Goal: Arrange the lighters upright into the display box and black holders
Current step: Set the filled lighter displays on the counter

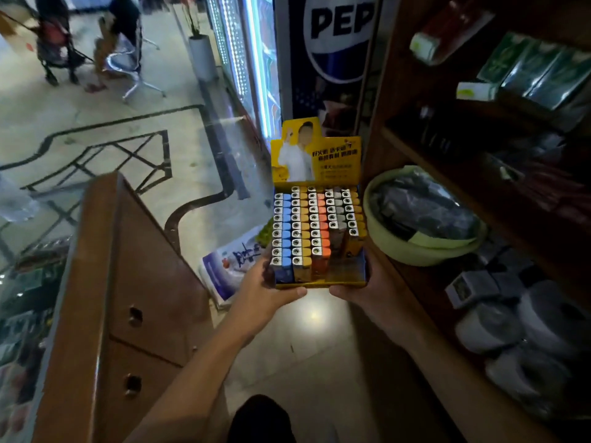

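At the centre of the frame, a person is carrying the yellow display box (319, 238) in the air between a wooden counter (128, 282) at lower left and dark shelves (479, 219) at right. The left hand (271, 289) is gripping its near-left corner with curled fingers; the right hand (355, 290) is cupping the near-right corner, thumb along the front edge. Lighters (299, 225) are standing upright in coloured rows, with the two rightmost rows only part-filled. A green basin (415, 247) is sitting just beside the box. Keeping the box level probably matters most, since the loose rows could tip into the gap. No black holders are identifiable.
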Demonstrator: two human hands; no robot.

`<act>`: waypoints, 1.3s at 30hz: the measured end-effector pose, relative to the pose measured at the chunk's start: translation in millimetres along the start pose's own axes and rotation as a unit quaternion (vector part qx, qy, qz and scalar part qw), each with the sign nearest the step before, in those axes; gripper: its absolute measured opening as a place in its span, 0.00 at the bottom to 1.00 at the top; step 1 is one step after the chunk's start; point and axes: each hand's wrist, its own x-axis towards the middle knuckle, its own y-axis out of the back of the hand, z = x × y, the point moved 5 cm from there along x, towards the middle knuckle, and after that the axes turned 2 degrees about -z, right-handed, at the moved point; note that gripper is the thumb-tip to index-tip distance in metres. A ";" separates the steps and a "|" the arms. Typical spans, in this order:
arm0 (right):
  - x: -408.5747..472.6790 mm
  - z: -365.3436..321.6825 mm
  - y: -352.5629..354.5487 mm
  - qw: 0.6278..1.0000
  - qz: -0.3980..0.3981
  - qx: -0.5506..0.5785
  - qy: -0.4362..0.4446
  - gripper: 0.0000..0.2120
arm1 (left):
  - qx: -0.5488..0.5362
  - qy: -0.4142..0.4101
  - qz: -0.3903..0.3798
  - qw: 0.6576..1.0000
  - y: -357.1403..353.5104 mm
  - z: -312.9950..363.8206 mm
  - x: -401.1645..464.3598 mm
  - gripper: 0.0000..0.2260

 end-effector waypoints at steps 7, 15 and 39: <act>88.1 22.3 29.9 0.995 0.097 -0.015 -0.025 0.41 | 0.026 -0.019 -0.110 0.993 5.6 9.8 130.8 0.30; 145.7 50.1 63.4 0.959 0.272 -0.003 -0.073 0.38 | 0.096 -0.059 -0.211 0.971 -17.5 0.7 263.5 0.27; 128.0 130.1 221.9 0.865 0.476 0.025 -0.155 0.38 | 0.073 -0.056 -0.492 0.866 -244.4 9.8 386.9 0.28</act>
